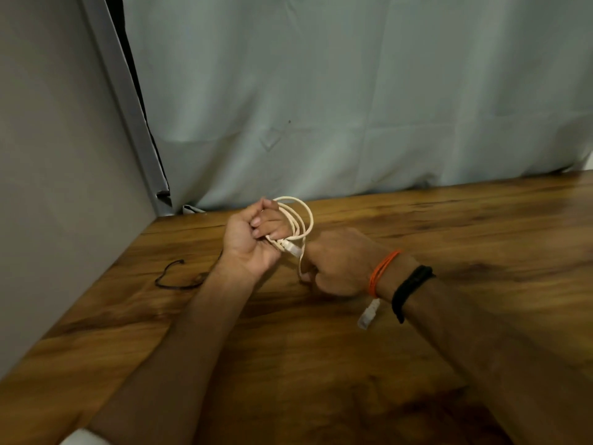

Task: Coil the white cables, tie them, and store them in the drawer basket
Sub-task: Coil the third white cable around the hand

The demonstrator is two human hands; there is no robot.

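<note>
Mid-coil: left hand (pixel 248 240) holds the white cable (pixel 296 220) loops upright above the counter (pixel 321 364), grip closed around one side of the coil with a plug (pixel 290 247) at its lower edge. Right hand (pixel 333 263) sits just right of and below the coil, fisted on the loose tail, whose end plug (pixel 367 314) dangles under the wrist (near the orange thread (pixel 382 271) and black band (pixel 410 289)). Black tie (pixel 179 277) lies left on the counter, nearer the left hand. Tail runs downward from coil to right hand, so probably the next wrap goes there. Drawer basket not visible.

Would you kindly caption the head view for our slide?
Left hand holds a coiled white cable while the right hand pulls its tail above a wooden table.
</note>
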